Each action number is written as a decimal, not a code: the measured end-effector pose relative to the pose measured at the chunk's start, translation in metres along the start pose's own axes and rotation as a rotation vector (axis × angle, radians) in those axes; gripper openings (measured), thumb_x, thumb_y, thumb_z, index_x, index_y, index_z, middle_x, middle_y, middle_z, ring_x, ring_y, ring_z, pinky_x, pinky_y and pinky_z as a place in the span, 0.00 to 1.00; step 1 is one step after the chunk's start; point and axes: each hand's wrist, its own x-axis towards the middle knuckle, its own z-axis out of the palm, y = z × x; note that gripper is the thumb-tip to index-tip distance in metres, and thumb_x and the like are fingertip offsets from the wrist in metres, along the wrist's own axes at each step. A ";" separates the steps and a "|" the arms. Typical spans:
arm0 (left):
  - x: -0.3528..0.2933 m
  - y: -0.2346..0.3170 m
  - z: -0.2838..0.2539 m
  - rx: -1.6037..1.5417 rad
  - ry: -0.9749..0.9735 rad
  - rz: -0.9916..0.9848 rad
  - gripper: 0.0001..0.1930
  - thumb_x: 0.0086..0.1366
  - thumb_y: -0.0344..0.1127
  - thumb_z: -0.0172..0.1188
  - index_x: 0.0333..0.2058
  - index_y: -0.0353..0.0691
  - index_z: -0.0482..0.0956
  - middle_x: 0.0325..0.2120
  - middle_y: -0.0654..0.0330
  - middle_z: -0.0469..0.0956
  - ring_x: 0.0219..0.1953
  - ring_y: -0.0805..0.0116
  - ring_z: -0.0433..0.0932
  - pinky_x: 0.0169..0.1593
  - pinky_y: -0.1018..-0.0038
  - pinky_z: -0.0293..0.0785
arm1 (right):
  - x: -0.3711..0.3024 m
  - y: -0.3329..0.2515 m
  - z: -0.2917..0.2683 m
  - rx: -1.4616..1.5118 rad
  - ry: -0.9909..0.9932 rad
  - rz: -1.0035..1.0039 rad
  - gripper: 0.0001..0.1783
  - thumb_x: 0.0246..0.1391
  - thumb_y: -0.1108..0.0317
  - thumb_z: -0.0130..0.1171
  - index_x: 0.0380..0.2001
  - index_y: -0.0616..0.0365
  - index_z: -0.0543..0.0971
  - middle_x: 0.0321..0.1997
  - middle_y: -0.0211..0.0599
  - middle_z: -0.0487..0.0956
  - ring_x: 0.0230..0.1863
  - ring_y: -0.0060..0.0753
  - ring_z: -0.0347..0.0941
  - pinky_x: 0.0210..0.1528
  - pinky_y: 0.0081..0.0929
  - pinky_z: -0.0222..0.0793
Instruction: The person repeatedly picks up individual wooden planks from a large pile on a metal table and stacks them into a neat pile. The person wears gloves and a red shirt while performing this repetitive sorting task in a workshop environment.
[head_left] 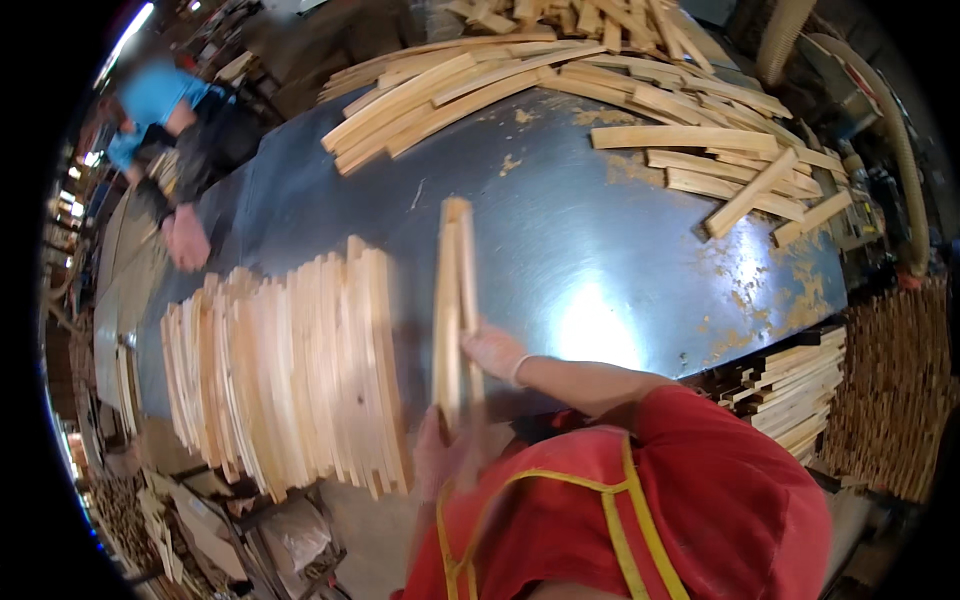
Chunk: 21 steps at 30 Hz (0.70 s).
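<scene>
Counter (540, 220): wide and dark; it carries both the ordered wood and the unordered wood, and sawdust (812, 285) is on its right part.
Loose strips (685, 138): they lie in overlapping, partly crossed heaps along the far side and the far right of the counter. In my judgement this is the part which is left, and it is considerable.
Row of strips (290, 360): on the near left of the counter, many pieces lie side by side, nearly parallel, with ends not fully even. I judge this to be the part already done; whether the row is complete, I cannot tell.
Side stack (800, 390): at the near right, lower than the counter top; its connection with this work is not clear.
Co-worker (160, 95): at the far left, with one hand (187, 240) near the far end of the row; contact is not clear.
Held strips (447, 310): at least two, pointing from near to far, to the right of the row and apart from it. They seem to be at a middle step, not yet joined to the row.
Right hand (492, 352): its grip is closed on the right side of the held strips.
Left hand (437, 455): at their near end, but blurred; how tight its grip is, I cannot tell.
</scene>
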 end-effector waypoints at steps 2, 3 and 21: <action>0.004 -0.037 0.001 -0.019 0.067 0.065 0.24 0.65 0.39 0.69 0.57 0.38 0.78 0.47 0.49 0.83 0.52 0.49 0.81 0.58 0.59 0.77 | 0.007 -0.013 0.024 -0.015 -0.125 0.004 0.39 0.71 0.41 0.53 0.66 0.67 0.70 0.51 0.62 0.85 0.53 0.61 0.82 0.59 0.45 0.76; 0.007 -0.062 0.002 -0.124 0.061 0.079 0.25 0.65 0.42 0.70 0.58 0.39 0.78 0.48 0.48 0.82 0.53 0.47 0.81 0.59 0.57 0.77 | 0.015 -0.012 0.040 -0.164 -0.124 -0.021 0.40 0.70 0.41 0.53 0.68 0.68 0.69 0.55 0.67 0.83 0.58 0.65 0.80 0.62 0.48 0.74; 0.068 -0.013 -0.007 0.847 0.364 0.036 0.40 0.57 0.41 0.69 0.69 0.44 0.66 0.64 0.55 0.71 0.66 0.49 0.70 0.64 0.49 0.69 | 0.149 -0.104 -0.030 -0.306 -0.165 -0.247 0.29 0.63 0.54 0.57 0.64 0.54 0.77 0.64 0.54 0.80 0.65 0.62 0.75 0.68 0.45 0.71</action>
